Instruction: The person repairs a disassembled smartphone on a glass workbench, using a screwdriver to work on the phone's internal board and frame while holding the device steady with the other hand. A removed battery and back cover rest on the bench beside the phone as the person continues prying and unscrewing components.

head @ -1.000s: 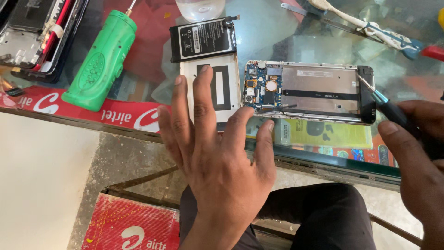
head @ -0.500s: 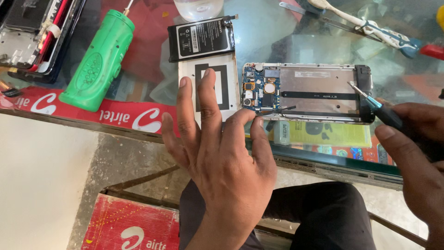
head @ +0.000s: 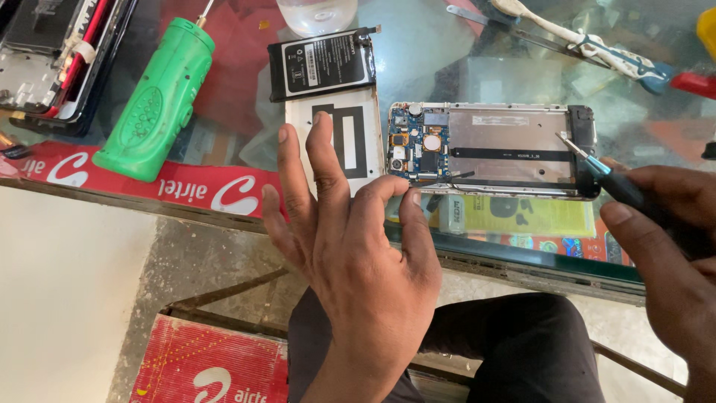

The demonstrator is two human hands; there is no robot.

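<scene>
Glass tabletop carries all parts, red printed strip along near edge. Opened smartphone with bare metal frame and blue circuit board lies flat, near front edge, between both hands. Left hand spread wide, holds nothing; fingertips at phone's board end, probably steadying it. Right hand closed round thin dark-handled screwdriver, tip on phone's right end, likely at screw. Green plastic cylindrical tool well left. Black rectangular battery and white back plate just beside phone.
</scene>
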